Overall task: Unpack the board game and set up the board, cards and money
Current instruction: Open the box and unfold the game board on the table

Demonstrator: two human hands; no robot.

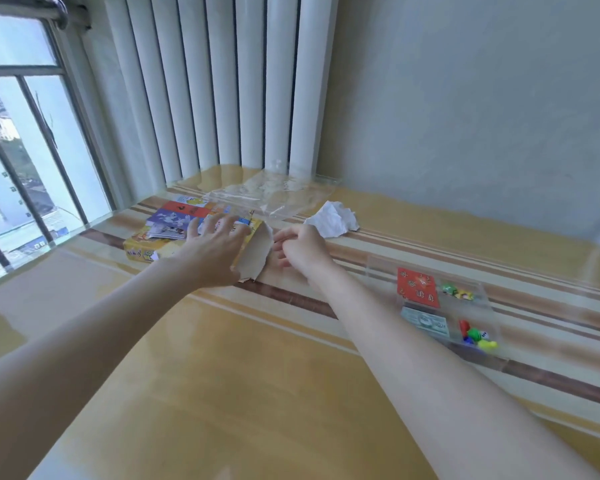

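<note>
Yellow game box (142,249) lying far left on the striped table (222,375), colourful cards (174,220) on top. Left hand (215,247) flat on the box, fingers spread and straight, beside its torn cardboard flap (257,251). Right hand (300,249) just right of the flap, fingers curled; grip on anything unclear. Clear tray (489,327) with red cards (418,287), paper money (426,322) and small game pieces (475,336) well apart to the right. Clear plastic bag (274,192) and crumpled white paper (333,220) behind.

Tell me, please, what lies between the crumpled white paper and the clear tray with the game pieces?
Nothing lies there. In the head view, only bare striped tabletop shows between the crumpled white paper and the clear tray.
</note>
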